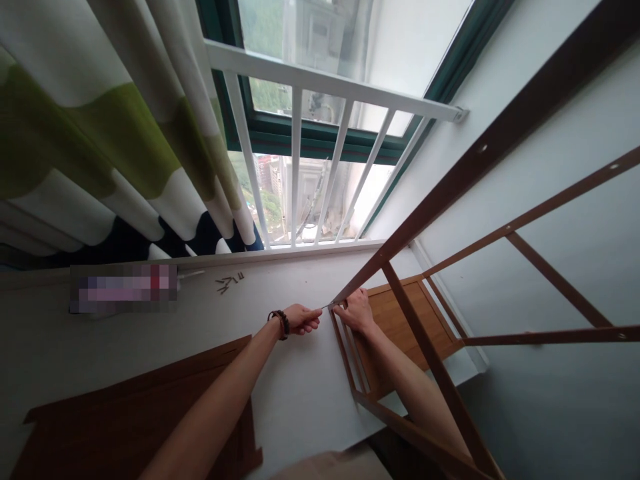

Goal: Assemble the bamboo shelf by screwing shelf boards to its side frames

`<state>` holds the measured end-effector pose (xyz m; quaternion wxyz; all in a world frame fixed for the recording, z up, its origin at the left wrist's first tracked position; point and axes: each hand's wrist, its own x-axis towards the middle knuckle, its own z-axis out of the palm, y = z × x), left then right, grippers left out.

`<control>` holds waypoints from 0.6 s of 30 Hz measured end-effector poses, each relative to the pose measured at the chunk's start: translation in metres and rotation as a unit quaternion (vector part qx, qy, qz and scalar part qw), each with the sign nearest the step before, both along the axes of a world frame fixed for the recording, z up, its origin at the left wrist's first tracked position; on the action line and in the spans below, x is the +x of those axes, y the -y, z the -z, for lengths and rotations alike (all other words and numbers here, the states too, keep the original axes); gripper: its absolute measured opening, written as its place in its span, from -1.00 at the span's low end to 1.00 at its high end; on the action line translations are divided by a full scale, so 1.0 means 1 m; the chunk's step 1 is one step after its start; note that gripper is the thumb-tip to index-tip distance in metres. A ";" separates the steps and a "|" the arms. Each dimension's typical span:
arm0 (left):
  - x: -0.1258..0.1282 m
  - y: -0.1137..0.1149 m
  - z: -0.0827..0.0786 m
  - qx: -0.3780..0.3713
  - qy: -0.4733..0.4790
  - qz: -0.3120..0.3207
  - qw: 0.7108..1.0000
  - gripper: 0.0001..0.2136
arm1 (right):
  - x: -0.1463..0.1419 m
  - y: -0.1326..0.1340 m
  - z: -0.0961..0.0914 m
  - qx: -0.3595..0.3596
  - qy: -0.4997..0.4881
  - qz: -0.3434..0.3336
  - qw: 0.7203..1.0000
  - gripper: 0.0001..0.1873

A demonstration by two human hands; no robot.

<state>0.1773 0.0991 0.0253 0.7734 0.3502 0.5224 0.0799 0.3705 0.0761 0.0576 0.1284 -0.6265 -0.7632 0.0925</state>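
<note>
My left hand (303,319), with a dark beaded bracelet at the wrist, is closed on a thin metal tool (325,307), perhaps a hex key. The tool's tip meets the lower end of a long brown wooden rail (430,210). Around that same corner of the wooden frame, my right hand (358,311) is closed, thumb toward the tool. Beneath it lies a lighter wooden panel (400,313) with slats at its near side, joined to the frame. The fastener at the tool's tip is too small to make out.
Several small screws or bolts (229,283) lie on the white ledge (295,273). A blurred-out package (123,288) is left of them. A dark wooden board (150,407) rests at lower left. Behind are a white railing (345,93), a window, and a striped curtain (115,133).
</note>
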 end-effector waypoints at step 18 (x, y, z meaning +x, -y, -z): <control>0.001 -0.007 -0.027 0.401 -0.106 0.181 0.892 -0.79 | 0.000 0.000 -0.002 -0.005 0.002 -0.004 1.000 -0.83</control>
